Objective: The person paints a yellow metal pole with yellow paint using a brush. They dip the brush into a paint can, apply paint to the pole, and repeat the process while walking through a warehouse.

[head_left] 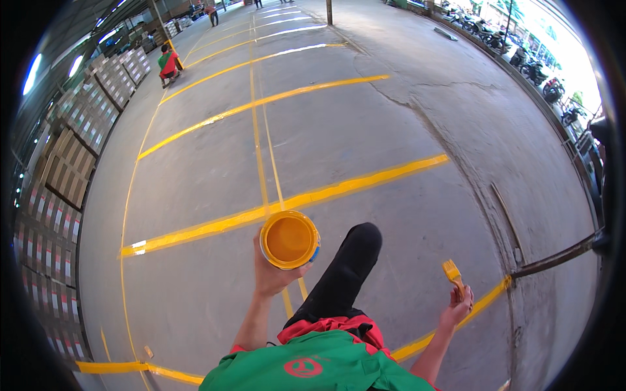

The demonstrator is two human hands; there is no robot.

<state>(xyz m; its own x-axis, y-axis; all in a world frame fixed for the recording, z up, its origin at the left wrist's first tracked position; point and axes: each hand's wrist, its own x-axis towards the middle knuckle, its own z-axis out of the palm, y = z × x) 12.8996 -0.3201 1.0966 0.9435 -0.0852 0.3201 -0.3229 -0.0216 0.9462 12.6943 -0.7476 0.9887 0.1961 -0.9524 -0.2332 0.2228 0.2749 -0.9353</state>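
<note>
My left hand [268,274] is wrapped round an open can of yellow-orange paint [289,240], held up in front of me with its mouth facing upward. Paint coats the can's rim. Off to the right, my right hand [458,306] grips the handle of a paintbrush [452,272]. The brush's bristles are yellow with paint and point up and away from me, apart from the can. Below the can, a broad yellow line [365,184] crosses the concrete floor, and thinner yellow lines run lengthwise under it.
Stacked cartons [72,166] line the left side. A person in red and green [167,66] crouches by a line at the far left; others stand farther back. A post [329,12] rises at the far middle. Motorbikes [535,68] stand beyond the right edge. A crack [427,117] runs along the floor.
</note>
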